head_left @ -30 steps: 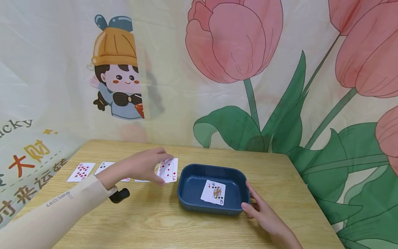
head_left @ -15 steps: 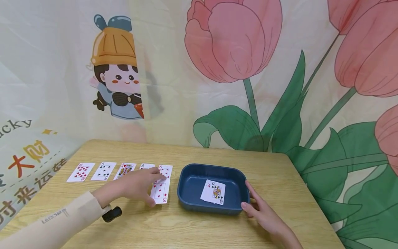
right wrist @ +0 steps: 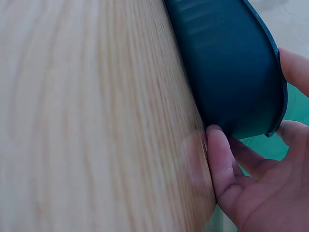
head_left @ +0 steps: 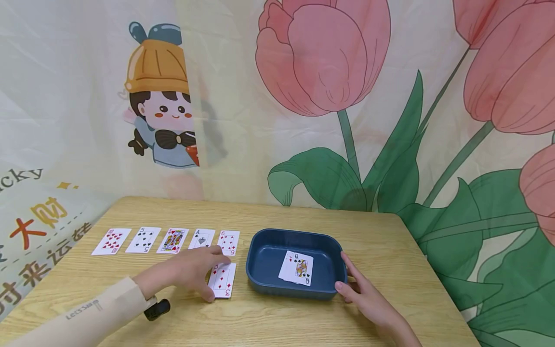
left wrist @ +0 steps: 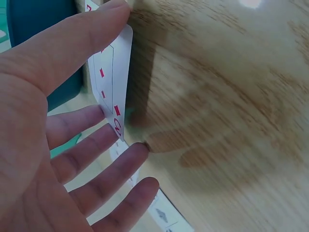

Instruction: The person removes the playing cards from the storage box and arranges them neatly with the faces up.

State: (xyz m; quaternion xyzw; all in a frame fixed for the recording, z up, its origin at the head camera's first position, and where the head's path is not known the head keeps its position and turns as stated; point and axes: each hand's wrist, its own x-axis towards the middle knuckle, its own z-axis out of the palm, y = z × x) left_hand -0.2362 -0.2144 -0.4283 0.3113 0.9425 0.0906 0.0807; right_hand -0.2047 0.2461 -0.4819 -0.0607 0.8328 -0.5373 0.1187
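My left hand [head_left: 214,277] holds a three of diamonds card [head_left: 225,285] low on the wooden table [head_left: 277,323], just left of the blue tray [head_left: 260,279]. In the left wrist view the thumb [left wrist: 96,29] and fingers [left wrist: 120,159] pinch the card [left wrist: 108,72] by its ends, with one long edge lifted off the wood. A queen of spades card [head_left: 296,268] lies face up in the tray. My right hand [head_left: 347,280] rests against the tray's near right corner, its thumb [right wrist: 217,154] on the outer wall [right wrist: 227,63].
A row of face-up cards lies behind the left hand: a red heart card [head_left: 111,241], a five of spades [head_left: 143,239], a court card [head_left: 173,240], an ace of spades [head_left: 202,238], a six of diamonds [head_left: 228,242]. A printed cloth [head_left: 329,96] hangs behind the table.
The left hand carried the three of diamonds from above the row down and toward me, to the table in front of the six of diamonds. The right hand stayed at the tray.
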